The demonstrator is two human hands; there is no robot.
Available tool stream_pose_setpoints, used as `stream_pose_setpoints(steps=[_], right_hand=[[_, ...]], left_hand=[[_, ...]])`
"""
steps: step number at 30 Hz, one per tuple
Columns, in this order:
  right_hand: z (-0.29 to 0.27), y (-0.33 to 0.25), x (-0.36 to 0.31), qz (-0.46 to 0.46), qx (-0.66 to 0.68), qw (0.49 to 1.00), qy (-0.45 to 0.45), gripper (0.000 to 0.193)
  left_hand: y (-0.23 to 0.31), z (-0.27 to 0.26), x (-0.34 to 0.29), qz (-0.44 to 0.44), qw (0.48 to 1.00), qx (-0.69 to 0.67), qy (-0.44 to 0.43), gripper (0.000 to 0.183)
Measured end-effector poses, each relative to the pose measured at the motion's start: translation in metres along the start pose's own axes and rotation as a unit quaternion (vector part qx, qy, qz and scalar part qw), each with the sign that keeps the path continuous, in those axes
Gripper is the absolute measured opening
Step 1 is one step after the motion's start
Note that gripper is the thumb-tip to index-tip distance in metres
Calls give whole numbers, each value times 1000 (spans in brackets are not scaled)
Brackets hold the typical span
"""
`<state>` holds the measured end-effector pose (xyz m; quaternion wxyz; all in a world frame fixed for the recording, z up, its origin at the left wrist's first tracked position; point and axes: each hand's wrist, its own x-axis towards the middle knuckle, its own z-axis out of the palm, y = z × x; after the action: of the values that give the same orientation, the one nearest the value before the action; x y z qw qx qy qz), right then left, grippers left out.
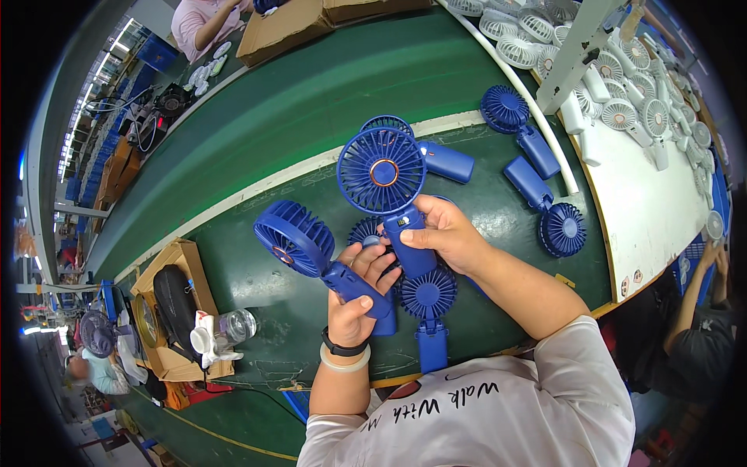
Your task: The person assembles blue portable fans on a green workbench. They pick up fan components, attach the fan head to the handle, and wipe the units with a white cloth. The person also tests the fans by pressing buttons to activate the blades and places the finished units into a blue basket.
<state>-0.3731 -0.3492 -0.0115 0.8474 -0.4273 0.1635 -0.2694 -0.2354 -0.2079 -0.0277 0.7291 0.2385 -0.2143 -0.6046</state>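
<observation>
My left hand (348,321) holds a blue handheld fan (292,237) by its handle, thumb on top and the other fingers partly stretched out. The fan's round head tilts up to the left. In my right hand (453,236) is a second blue fan (381,173), held upright by the handle with its grille facing me. My right thumb rests on the handle near a small dark window. Beneath and behind my hands lie more blue fans, among them one near the table edge (429,294) and one whose handle (447,161) points right; some are partly hidden.
Two blue fans (506,109) (562,229) lie to the right, by a white tube (537,101). White fans (618,114) pile on a white board (622,210). At left, an open carton (194,272) holds a black case. A green belt (257,117) runs behind. Other people sit nearby.
</observation>
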Motion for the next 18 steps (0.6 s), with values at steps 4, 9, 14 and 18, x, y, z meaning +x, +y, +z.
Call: stream_pose_setpoints(steps=[4, 9, 14, 18], right_hand=[[2, 0, 0, -4, 3, 1000, -2, 39], [7, 3, -2, -26, -68, 997, 5, 45], [22, -4, -12, -252, -526, 807, -89, 60], [-17, -42, 13, -215, -551, 807, 8, 43]], left_hand=[[1, 0, 0, 0, 1000, 3, -2, 72], [2, 5, 0, -7, 1000, 11, 9, 77], [5, -6, -2, -27, 995, -54, -79, 85], [6, -2, -6, 17, 996, -67, -52, 83]])
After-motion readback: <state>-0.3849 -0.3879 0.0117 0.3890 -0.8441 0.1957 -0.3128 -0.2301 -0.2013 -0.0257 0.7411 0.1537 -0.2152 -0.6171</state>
